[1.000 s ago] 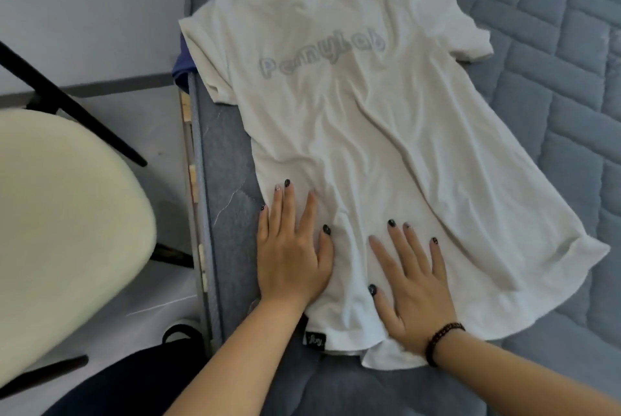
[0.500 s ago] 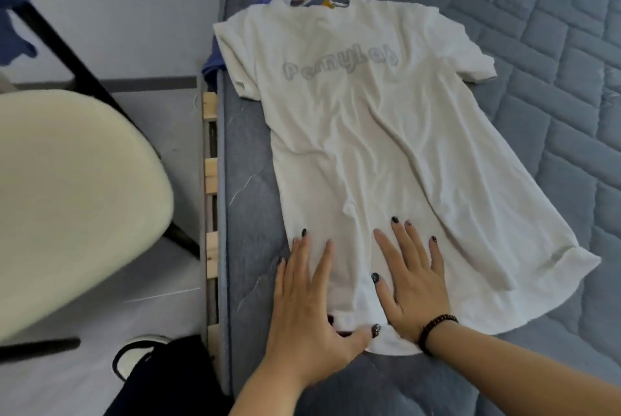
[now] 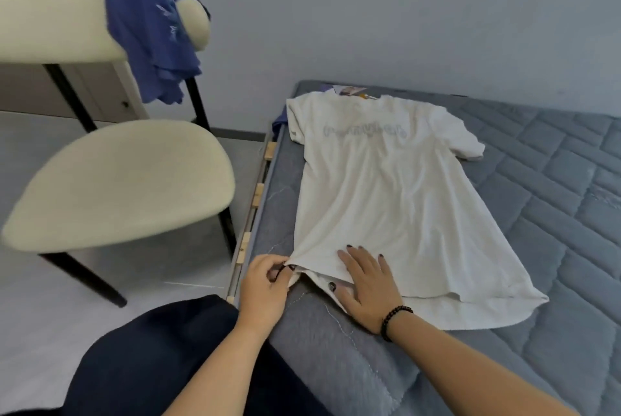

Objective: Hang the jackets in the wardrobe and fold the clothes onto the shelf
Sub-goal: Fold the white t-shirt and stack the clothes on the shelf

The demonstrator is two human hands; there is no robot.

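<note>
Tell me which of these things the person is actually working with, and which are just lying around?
Part of the job:
white T-shirt, spread on the mattress
left hand, pinching its hem corner
right hand, flat on the hem
blue garment, draped on the chair back, probably next

Just there:
cream chair
printed paper under the collar

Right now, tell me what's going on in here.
A person is getting a white T-shirt ready to fold on a grey quilted mattress. The shirt lies spread flat, front up. The left hand pinches the hem corner nearest the bed's edge, while the right hand lies flat on the fabric beside it. No fold is made yet. A blue garment hangs over the back of a cream chair beside the bed.
</note>
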